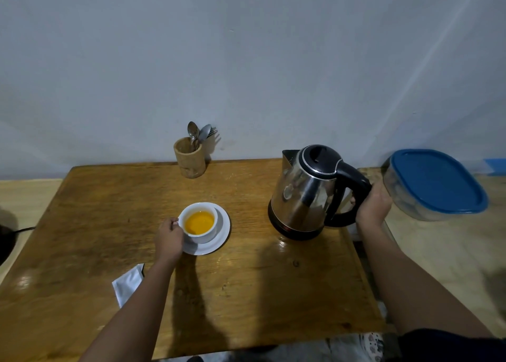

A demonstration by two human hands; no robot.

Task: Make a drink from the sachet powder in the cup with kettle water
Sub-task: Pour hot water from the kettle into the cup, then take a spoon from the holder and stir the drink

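Note:
A white cup [206,236] filled with orange liquid stands on a white saucer [220,239] near the middle of the wooden table [109,224]. My left hand [169,238] pinches the cup's handle at its left side. A steel kettle [306,194] with a black lid and base stands upright on the table at the right. My right hand [373,204] is closed around its black handle. A white sachet [128,283] lies flat on the table near my left forearm.
A wooden holder [190,157] with spoons and a fork stands at the table's back edge by the wall. A clear container with a blue lid [435,183] sits on a lower surface to the right of the kettle. A dark cable lies at far left.

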